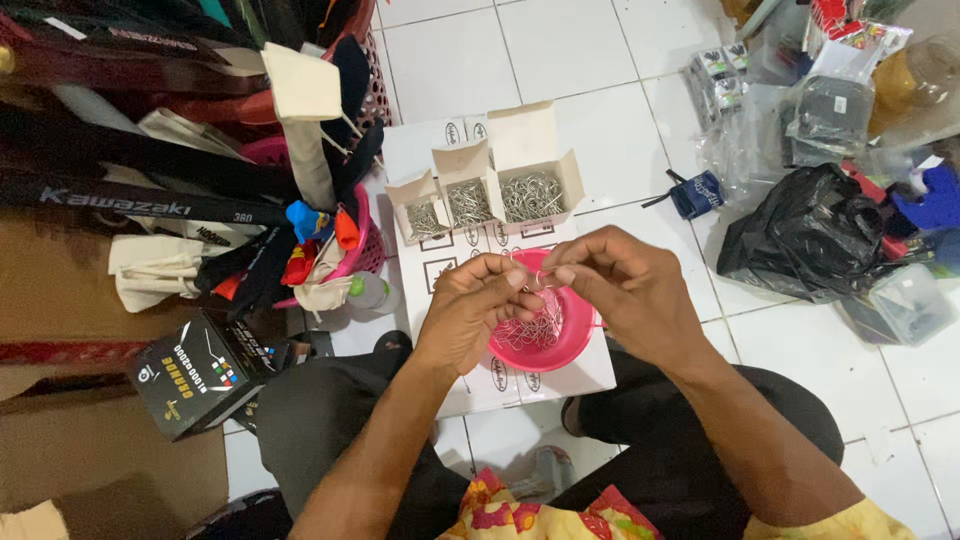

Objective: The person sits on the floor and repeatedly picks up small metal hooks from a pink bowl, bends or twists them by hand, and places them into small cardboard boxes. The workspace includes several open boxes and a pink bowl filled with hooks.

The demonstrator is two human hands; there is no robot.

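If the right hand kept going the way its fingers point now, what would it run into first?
The right hand points leftward, fingertips nearly meeting the left hand above the pink bowl. It would probably meet the left hand's fingertips first, though depth is unclear.

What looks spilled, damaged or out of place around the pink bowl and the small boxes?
Nothing stands out. The pink bowl sits upright, its metal clips inside. The three open boxes stand in a row, contents inside.
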